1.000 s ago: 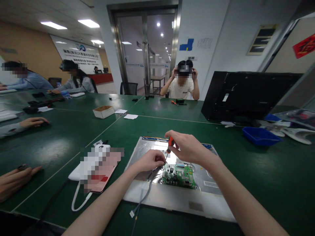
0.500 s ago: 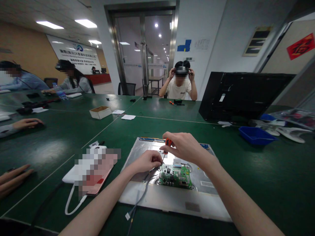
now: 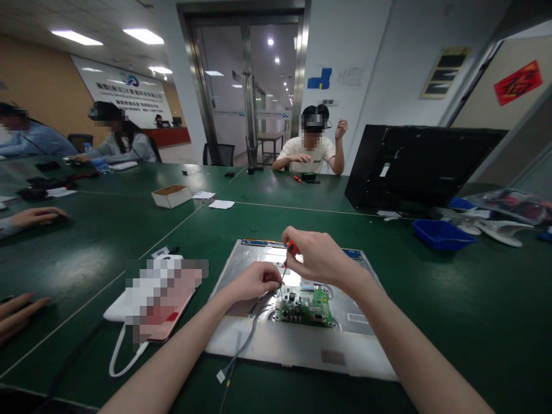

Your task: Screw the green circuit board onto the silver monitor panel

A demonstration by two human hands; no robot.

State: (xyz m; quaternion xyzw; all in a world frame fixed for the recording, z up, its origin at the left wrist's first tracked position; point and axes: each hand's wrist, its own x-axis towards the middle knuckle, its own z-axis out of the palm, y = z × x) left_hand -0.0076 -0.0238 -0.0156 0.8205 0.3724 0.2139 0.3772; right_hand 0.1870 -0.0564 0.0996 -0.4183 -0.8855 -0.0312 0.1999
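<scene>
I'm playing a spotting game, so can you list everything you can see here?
Table: one, green, underneath
Metal panel: one, silver, between the arms
Circuit board: one, green, on the panel
Screwdriver: one, orange-red and black, in the right hand
Cables: at least two, dark, left of the board
Phone-like slab: one, pink, left
Device: one, white, beside the slab
Box: one, whitish, farther left
Trays: at least one, blue, right
Casing: one, black, far right
People: several, beyond
Left hand: one, bare, near the screwdriver's tip
Right hand: one, bare, around the screwdriver

Green table (image 3: 431, 299), metal panel (image 3: 302, 345), blue tray (image 3: 443, 234), open box (image 3: 171, 196)
</scene>
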